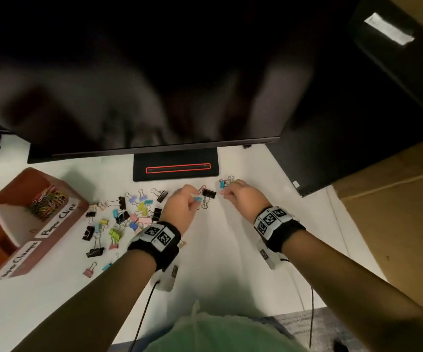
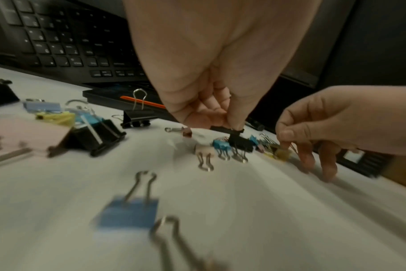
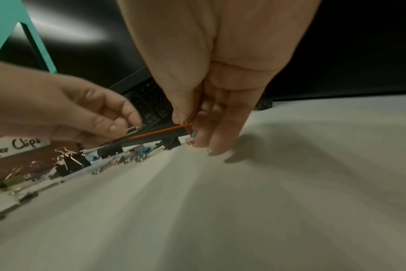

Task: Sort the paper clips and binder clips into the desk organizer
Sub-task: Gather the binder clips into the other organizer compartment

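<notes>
A brown desk organizer (image 1: 60,219) stands at the left of the white desk; its compartment labelled Paper Clips holds several coloured paper clips (image 1: 48,201). Many coloured and black binder clips (image 1: 121,217) lie scattered between the organizer and my hands. My left hand (image 1: 195,198) pinches a black binder clip (image 1: 209,193) (image 2: 240,143) with thumb and fingers, just above the desk. A little to the right, my right hand (image 1: 224,193) (image 3: 188,121) pinches an orange paper clip (image 3: 188,126) between thumb and forefinger, its other fingertips touching the desk. A blue binder clip (image 1: 222,184) lies just beyond it.
A dark monitor (image 1: 154,97) hangs over the back of the desk, its stand base (image 1: 176,168) just behind my hands. A keyboard (image 2: 58,45) sits under it. A black box (image 1: 357,123) and brown cardboard (image 1: 395,212) are on the right.
</notes>
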The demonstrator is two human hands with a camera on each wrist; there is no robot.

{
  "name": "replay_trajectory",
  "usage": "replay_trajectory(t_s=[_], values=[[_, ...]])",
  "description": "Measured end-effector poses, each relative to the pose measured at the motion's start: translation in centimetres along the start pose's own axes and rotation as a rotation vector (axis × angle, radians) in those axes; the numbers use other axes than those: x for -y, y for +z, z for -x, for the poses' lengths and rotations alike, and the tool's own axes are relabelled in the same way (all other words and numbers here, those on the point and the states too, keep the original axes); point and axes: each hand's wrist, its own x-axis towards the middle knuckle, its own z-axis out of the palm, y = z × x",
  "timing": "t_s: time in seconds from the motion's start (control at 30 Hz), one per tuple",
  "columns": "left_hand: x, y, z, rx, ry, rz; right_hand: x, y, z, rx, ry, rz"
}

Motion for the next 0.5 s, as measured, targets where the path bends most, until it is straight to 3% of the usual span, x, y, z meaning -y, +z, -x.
replay_trajectory(t_s=[0.13,0.3,0.5], values=[[-0.9,-0.3,-2.5,0.005,-0.077,0.033,0.3,0.2,-0.8,-0.017,0.021,0.145],[-0.5,0.5,-4.7,0.082,-0.120,-0.080,-0.5,0.7,-0.4,-0.042,0.011,0.114],[0.5,0.8,-4.7,0.109,0.007,-0.209,-1.2,1.4,0.0,-0.084,0.003,0.041]])
